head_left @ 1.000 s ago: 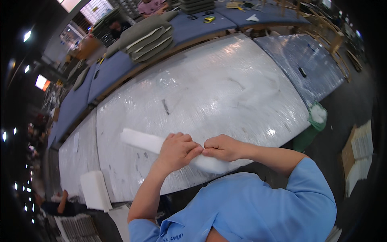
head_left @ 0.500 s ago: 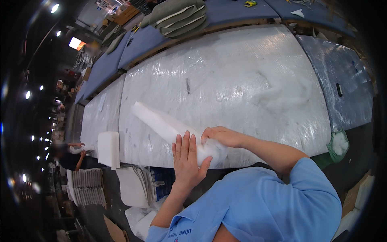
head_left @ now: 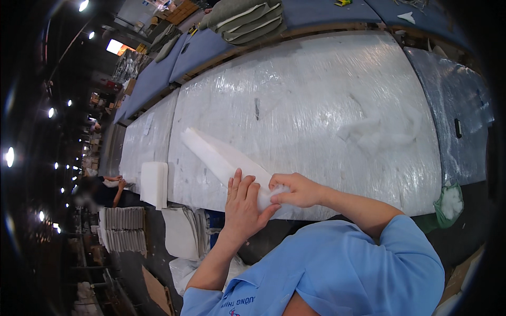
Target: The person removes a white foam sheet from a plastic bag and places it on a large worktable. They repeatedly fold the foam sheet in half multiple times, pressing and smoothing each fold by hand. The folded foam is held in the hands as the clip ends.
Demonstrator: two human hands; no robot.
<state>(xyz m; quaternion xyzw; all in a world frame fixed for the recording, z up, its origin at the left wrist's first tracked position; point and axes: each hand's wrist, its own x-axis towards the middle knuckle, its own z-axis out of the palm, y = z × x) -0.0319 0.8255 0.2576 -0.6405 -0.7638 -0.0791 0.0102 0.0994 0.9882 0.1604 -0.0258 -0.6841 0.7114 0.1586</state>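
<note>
A long, folded piece of white wadding (head_left: 224,155) lies slantwise on a plastic-wrapped white table (head_left: 316,79), its narrow end pointing far left. My left hand (head_left: 244,203) is around its near end, fingers stretched along one side and thumb on the other. At that same end, my right hand (head_left: 298,190) is closed on a tuft of white fluffy fibre filling (head_left: 279,193), its fingers curled and partly hidden. Whether the fibre sits inside the wadding or on it, I cannot tell.
Loose fibre (head_left: 382,131) lies on the table's right part. A green sack of fibre (head_left: 451,204) stands at the right edge. White foam blocks (head_left: 154,184) stand at the left; grey folded pads (head_left: 247,21) lie behind on blue tables. Another person (head_left: 100,190) works at far left.
My right hand has curled tighter and pressed the puffed-out fibre down at the near end. My left fingers have bent slightly. The whole view has shifted a little.
</note>
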